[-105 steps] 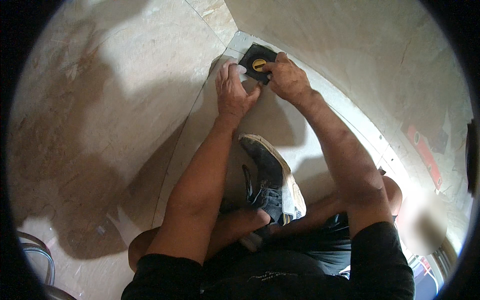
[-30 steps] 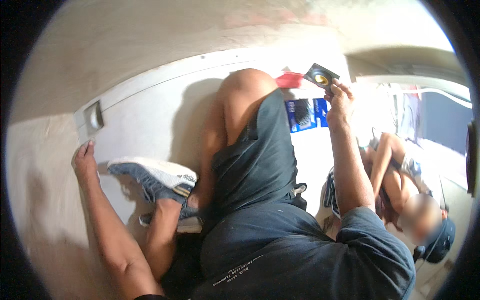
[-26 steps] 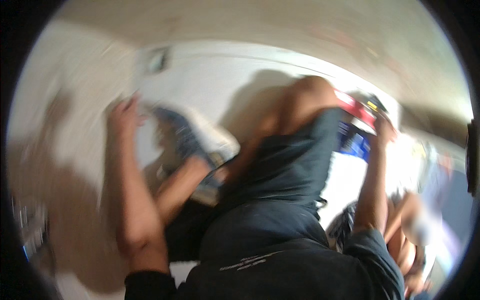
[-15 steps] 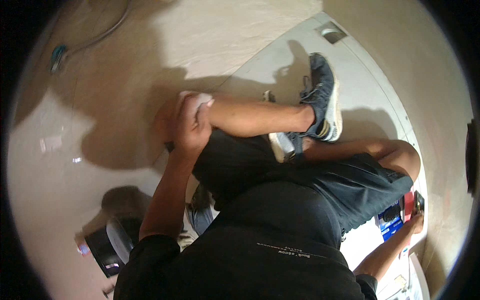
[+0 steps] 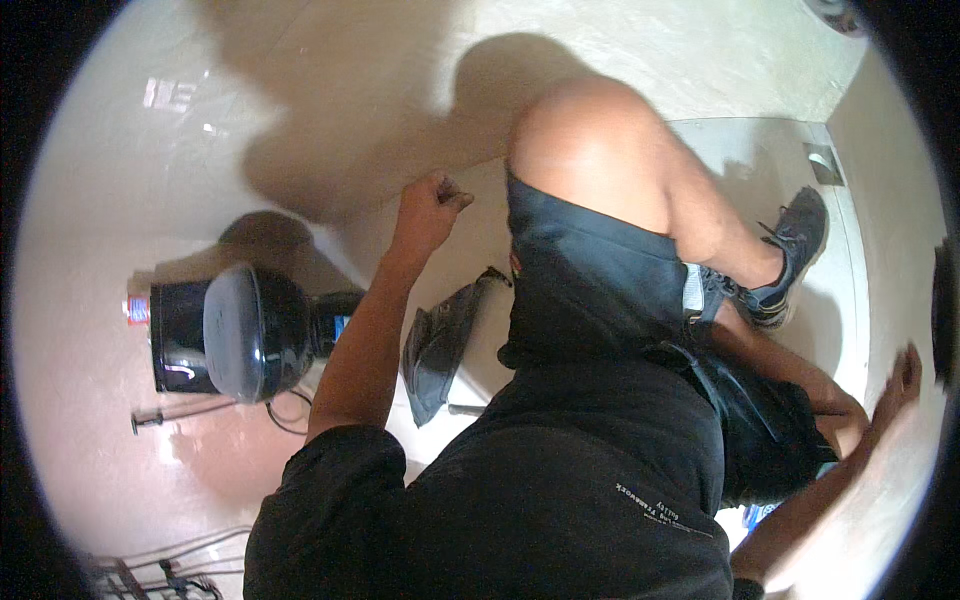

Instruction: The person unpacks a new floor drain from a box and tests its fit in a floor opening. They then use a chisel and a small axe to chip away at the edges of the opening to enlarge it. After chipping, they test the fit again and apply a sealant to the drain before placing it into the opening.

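At 3 o'clk the right hand (image 5: 893, 390) is blurred, so cannot tell if it holds smth. At 11 o'clk the left hand (image 5: 430, 217) has curled fingers; its palm is mostly hidden. Blue pkg (image 5: 757, 517), 4 o'clk, is largely covered by the right forearm (image 5: 815, 508). The farther shoe (image 5: 708, 290), 3 o'clk, is partly behind the leg (image 5: 680, 195). Rim cuts off dark items w/ cables (image 5: 175, 585) at 8 o'clk & a round obj. (image 5: 840, 15) at 2 o'clk, kind unclear.
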The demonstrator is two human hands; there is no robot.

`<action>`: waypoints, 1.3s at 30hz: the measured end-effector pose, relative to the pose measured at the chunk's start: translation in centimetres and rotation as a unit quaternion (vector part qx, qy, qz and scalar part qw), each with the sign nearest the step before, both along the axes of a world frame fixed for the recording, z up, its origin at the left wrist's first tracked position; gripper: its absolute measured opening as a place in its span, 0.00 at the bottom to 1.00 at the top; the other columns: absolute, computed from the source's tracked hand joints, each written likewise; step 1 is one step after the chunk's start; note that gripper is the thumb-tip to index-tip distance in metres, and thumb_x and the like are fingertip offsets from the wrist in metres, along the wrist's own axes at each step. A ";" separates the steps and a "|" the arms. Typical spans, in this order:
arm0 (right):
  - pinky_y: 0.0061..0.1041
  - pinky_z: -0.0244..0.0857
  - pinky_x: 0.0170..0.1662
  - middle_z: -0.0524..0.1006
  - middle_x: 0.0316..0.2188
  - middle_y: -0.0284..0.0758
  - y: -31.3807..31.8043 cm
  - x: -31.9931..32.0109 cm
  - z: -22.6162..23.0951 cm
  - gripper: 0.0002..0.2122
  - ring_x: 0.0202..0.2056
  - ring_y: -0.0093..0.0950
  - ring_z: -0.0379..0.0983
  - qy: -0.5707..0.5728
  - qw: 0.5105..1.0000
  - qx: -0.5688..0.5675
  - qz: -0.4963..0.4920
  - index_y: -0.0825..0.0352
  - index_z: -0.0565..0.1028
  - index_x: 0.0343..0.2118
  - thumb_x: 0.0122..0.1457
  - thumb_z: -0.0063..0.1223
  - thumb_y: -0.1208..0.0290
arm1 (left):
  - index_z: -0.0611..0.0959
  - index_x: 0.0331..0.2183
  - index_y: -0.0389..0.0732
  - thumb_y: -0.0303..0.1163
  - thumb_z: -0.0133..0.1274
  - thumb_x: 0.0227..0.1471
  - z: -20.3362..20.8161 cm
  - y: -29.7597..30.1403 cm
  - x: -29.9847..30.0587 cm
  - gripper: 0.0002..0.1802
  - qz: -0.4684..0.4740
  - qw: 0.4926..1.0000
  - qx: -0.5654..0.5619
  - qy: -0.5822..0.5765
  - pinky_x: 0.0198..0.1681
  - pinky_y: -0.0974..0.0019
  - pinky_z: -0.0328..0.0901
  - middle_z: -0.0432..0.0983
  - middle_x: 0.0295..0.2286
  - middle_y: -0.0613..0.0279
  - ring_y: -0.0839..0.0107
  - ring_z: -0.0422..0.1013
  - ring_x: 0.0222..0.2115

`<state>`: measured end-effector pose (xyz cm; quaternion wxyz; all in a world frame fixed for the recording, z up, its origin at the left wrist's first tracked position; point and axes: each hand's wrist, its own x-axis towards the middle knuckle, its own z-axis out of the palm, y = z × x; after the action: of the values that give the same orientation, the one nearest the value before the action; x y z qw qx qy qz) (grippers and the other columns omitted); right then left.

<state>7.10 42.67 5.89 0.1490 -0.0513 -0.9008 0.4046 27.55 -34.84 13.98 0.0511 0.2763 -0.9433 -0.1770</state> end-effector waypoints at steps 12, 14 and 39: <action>0.38 0.69 0.39 0.83 0.39 0.42 -15.8 -11.8 -10.5 0.16 0.32 0.37 0.75 -0.026 0.920 0.224 0.320 0.70 0.77 0.52 0.66 0.54 0.67 | 0.83 0.38 0.33 0.40 0.63 0.53 -12.3 -5.7 19.2 0.18 0.076 0.990 -0.105 -0.059 0.43 0.46 0.73 0.81 0.31 0.44 0.41 0.78 0.36; 0.28 0.68 0.34 0.79 0.32 0.39 -15.8 -9.0 -12.5 0.19 0.27 0.27 0.72 -0.151 0.961 0.110 0.202 0.64 0.76 0.57 0.66 0.55 0.64 | 0.84 0.37 0.34 0.39 0.63 0.51 -12.8 -2.5 16.8 0.18 0.235 0.970 -0.059 0.027 0.44 0.45 0.72 0.80 0.33 0.38 0.40 0.78 0.39; 0.28 0.75 0.34 0.81 0.33 0.36 -22.9 -5.8 1.4 0.17 0.30 0.23 0.79 -0.086 0.994 0.034 0.062 0.63 0.75 0.57 0.65 0.53 0.73 | 0.80 0.47 0.34 0.21 0.53 0.53 -17.4 9.1 34.1 0.17 -0.159 0.916 0.218 -0.296 0.52 0.47 0.66 0.76 0.45 0.39 0.40 0.70 0.49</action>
<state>1.30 19.80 7.30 0.0471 -0.0247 -0.9251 0.3760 61.61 -25.77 -3.40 -0.3208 0.1671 -0.8848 -0.2936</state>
